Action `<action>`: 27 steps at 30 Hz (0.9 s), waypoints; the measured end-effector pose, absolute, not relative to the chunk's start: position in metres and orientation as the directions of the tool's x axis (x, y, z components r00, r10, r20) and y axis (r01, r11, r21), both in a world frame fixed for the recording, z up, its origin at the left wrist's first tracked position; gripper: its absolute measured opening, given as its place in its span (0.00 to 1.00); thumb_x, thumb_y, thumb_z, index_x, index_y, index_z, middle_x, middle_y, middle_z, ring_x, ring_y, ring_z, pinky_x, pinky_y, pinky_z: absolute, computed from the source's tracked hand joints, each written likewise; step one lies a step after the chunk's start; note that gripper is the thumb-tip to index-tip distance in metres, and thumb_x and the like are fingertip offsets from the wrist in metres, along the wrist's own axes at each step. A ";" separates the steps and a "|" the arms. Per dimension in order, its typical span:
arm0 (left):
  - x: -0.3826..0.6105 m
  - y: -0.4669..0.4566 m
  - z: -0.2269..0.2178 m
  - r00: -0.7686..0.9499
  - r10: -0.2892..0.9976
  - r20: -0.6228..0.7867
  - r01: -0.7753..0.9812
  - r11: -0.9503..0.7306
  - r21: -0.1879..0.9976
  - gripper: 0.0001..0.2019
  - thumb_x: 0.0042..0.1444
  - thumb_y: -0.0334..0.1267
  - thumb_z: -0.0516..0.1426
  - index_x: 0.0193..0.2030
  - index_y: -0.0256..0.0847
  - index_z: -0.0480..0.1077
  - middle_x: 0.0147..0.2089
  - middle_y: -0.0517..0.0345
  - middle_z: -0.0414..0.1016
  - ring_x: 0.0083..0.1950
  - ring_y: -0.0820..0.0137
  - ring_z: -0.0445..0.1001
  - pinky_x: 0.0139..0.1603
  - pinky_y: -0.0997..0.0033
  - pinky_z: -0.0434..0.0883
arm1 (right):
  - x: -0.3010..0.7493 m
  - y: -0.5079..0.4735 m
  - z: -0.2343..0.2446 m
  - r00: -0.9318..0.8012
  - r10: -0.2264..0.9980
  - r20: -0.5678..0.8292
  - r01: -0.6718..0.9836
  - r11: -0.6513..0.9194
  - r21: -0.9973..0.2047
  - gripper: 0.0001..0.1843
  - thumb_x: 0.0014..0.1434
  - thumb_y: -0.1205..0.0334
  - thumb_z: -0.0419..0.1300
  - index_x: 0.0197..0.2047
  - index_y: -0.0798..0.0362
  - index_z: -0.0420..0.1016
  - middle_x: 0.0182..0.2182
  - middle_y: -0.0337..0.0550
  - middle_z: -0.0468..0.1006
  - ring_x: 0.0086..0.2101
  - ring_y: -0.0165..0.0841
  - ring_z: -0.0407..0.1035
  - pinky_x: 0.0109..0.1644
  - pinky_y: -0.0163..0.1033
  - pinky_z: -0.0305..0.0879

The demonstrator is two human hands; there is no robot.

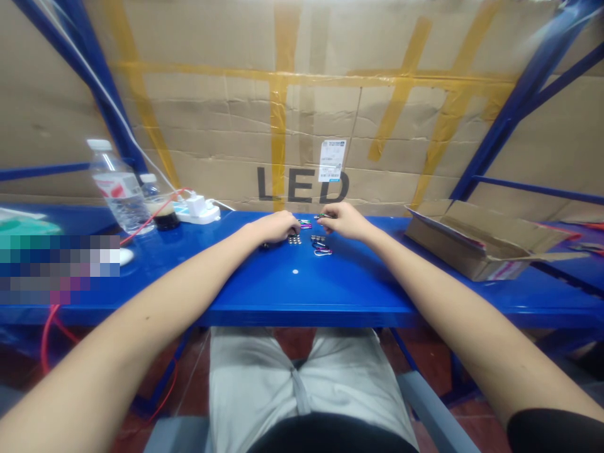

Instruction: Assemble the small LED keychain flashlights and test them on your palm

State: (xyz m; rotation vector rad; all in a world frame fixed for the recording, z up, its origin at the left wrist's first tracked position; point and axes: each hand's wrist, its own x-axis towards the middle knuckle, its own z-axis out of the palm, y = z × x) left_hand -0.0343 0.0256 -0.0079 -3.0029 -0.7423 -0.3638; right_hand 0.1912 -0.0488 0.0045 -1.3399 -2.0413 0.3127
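Observation:
My left hand [277, 225] rests on the blue table with fingers curled down beside small round metallic pieces [295, 240] set in rows. Whatever those fingertips pinch is hidden. A few dark bits lie under that wrist. Slightly above the table, my right hand [343, 220] pinches a small, slim, dark-green carabiner [323, 216] between thumb and fingers; its details are blurred. Purple and blue carabiners [306, 224] lie between the hands. Just below my right hand are more carabiners [323, 250], one of them silvery. A small white disc [295, 272] lies nearer to me.
An open cardboard box [472, 245] stands on the right. Over to the left are a water bottle [120, 192], a bottle of dark liquid [163, 204], and a white power strip [201, 211] with red cables. Large taped cardboard [226, 138] closes off the back.

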 end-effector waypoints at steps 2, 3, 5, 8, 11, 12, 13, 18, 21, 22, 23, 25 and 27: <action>-0.035 0.025 -0.007 0.867 0.454 0.203 0.467 -0.884 -0.016 0.17 0.53 0.24 0.53 0.42 0.39 0.81 0.37 0.48 0.80 0.37 0.65 0.75 0.41 0.67 0.67 | 0.191 -0.049 0.005 -0.255 0.882 0.396 0.720 0.447 -0.531 0.13 0.59 0.59 0.60 0.25 0.52 0.67 0.20 0.38 0.75 0.25 0.33 0.70 0.33 0.39 0.62; -0.035 0.026 -0.006 0.870 0.455 0.193 0.468 -0.883 -0.030 0.17 0.53 0.24 0.53 0.43 0.39 0.81 0.37 0.48 0.80 0.38 0.65 0.75 0.40 0.68 0.67 | 0.191 -0.049 0.005 -0.257 0.881 0.396 0.720 0.448 -0.530 0.13 0.59 0.59 0.60 0.25 0.52 0.67 0.20 0.38 0.75 0.25 0.33 0.70 0.33 0.39 0.62; -0.035 0.026 -0.006 0.870 0.457 0.187 0.470 -0.882 -0.033 0.18 0.53 0.24 0.52 0.43 0.39 0.80 0.39 0.48 0.80 0.38 0.65 0.75 0.40 0.68 0.67 | 0.191 -0.048 0.005 -0.261 0.880 0.397 0.718 0.452 -0.529 0.13 0.59 0.59 0.60 0.25 0.52 0.68 0.20 0.38 0.75 0.25 0.33 0.70 0.33 0.39 0.62; -0.036 0.028 -0.007 0.868 0.459 0.190 0.472 -0.881 -0.028 0.18 0.53 0.24 0.53 0.43 0.40 0.81 0.40 0.48 0.81 0.38 0.66 0.75 0.41 0.69 0.67 | 0.192 -0.048 0.004 -0.264 0.881 0.394 0.720 0.451 -0.528 0.13 0.59 0.58 0.61 0.25 0.52 0.68 0.20 0.38 0.75 0.25 0.33 0.70 0.33 0.39 0.62; -0.037 0.030 -0.008 0.867 0.460 0.190 0.472 -0.882 -0.019 0.18 0.53 0.24 0.53 0.44 0.41 0.81 0.40 0.49 0.81 0.39 0.67 0.75 0.42 0.70 0.67 | 0.193 -0.048 0.004 -0.265 0.883 0.387 0.718 0.449 -0.532 0.13 0.59 0.58 0.61 0.25 0.52 0.68 0.20 0.38 0.75 0.25 0.33 0.70 0.33 0.39 0.62; -0.037 0.031 -0.008 0.868 0.459 0.188 0.470 -0.883 -0.015 0.18 0.53 0.24 0.53 0.44 0.41 0.81 0.40 0.50 0.81 0.39 0.67 0.75 0.43 0.70 0.68 | 0.193 -0.047 0.004 -0.267 0.883 0.386 0.718 0.449 -0.531 0.13 0.60 0.58 0.61 0.25 0.52 0.68 0.20 0.38 0.75 0.25 0.33 0.70 0.33 0.39 0.62; -0.038 0.031 -0.008 0.870 0.457 0.188 0.467 -0.884 -0.013 0.18 0.52 0.24 0.53 0.43 0.41 0.81 0.40 0.50 0.82 0.38 0.67 0.75 0.43 0.70 0.68 | 0.193 -0.047 0.004 -0.269 0.882 0.386 0.719 0.451 -0.529 0.13 0.60 0.58 0.61 0.25 0.52 0.68 0.20 0.38 0.75 0.25 0.33 0.70 0.33 0.39 0.62; -0.040 0.033 -0.007 0.873 0.448 0.191 0.457 -0.889 -0.005 0.18 0.51 0.24 0.53 0.41 0.42 0.81 0.37 0.51 0.81 0.36 0.68 0.74 0.42 0.69 0.68 | 0.193 -0.049 0.004 -0.275 0.881 0.384 0.718 0.454 -0.527 0.13 0.59 0.58 0.61 0.25 0.52 0.68 0.20 0.38 0.75 0.25 0.34 0.71 0.32 0.39 0.63; -0.041 0.034 -0.006 0.871 0.454 0.189 0.461 -0.887 0.004 0.18 0.49 0.24 0.53 0.40 0.42 0.82 0.36 0.51 0.81 0.35 0.68 0.74 0.42 0.69 0.68 | 0.193 -0.049 0.004 -0.273 0.884 0.380 0.718 0.450 -0.531 0.12 0.59 0.57 0.61 0.26 0.52 0.69 0.21 0.38 0.76 0.25 0.33 0.71 0.32 0.39 0.63; -0.041 0.034 -0.006 0.869 0.457 0.190 0.464 -0.886 0.005 0.18 0.49 0.24 0.53 0.40 0.42 0.82 0.35 0.52 0.81 0.35 0.68 0.74 0.42 0.69 0.68 | 0.193 -0.048 0.004 -0.274 0.884 0.379 0.718 0.450 -0.531 0.12 0.59 0.57 0.61 0.26 0.52 0.69 0.21 0.38 0.76 0.25 0.33 0.71 0.32 0.39 0.63; -0.041 0.034 -0.006 0.867 0.459 0.191 0.467 -0.884 0.003 0.18 0.49 0.24 0.54 0.40 0.42 0.82 0.35 0.52 0.81 0.35 0.68 0.74 0.42 0.69 0.68 | 0.193 -0.048 0.004 -0.276 0.883 0.379 0.719 0.452 -0.528 0.12 0.59 0.57 0.61 0.26 0.52 0.69 0.21 0.38 0.76 0.25 0.33 0.71 0.32 0.39 0.63; -0.041 0.035 -0.006 0.867 0.462 0.187 0.471 -0.882 -0.005 0.18 0.49 0.25 0.54 0.41 0.43 0.82 0.34 0.52 0.81 0.34 0.68 0.74 0.42 0.68 0.68 | 0.194 -0.046 0.003 -0.283 0.881 0.380 0.724 0.456 -0.518 0.12 0.59 0.58 0.61 0.26 0.52 0.69 0.21 0.39 0.76 0.25 0.33 0.70 0.33 0.39 0.63; -0.041 0.035 -0.006 0.871 0.459 0.176 0.469 -0.883 -0.017 0.18 0.50 0.25 0.54 0.41 0.42 0.82 0.34 0.51 0.81 0.34 0.67 0.74 0.42 0.68 0.68 | 0.195 -0.045 0.003 -0.290 0.878 0.381 0.729 0.460 -0.507 0.11 0.59 0.58 0.61 0.27 0.52 0.70 0.21 0.39 0.76 0.26 0.34 0.70 0.33 0.39 0.63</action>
